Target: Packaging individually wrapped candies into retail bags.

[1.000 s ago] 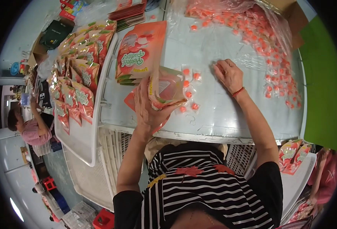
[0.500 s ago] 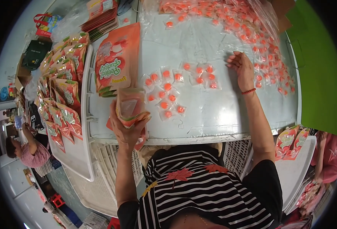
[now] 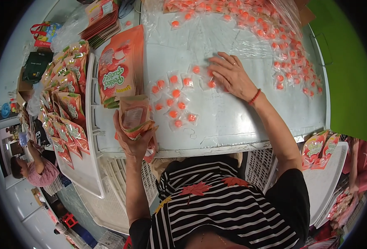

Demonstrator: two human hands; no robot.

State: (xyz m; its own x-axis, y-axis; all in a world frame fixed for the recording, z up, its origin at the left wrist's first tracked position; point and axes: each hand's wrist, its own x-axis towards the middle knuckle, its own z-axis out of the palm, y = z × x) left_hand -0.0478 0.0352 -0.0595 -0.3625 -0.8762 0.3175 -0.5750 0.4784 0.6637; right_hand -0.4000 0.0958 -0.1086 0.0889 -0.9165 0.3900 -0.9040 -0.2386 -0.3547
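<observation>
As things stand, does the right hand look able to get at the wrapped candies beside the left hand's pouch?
Likely yes: the right hand is at the right edge of those wrapped candies, which lie loose on the table, and nothing visible blocks its way.

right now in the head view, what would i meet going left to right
Pile of puffed red-and-green pouches, left hand holding an open red pouch, loose group of small orange-red candies in clear wrappers, right hand, flat bright-green panel.
</observation>
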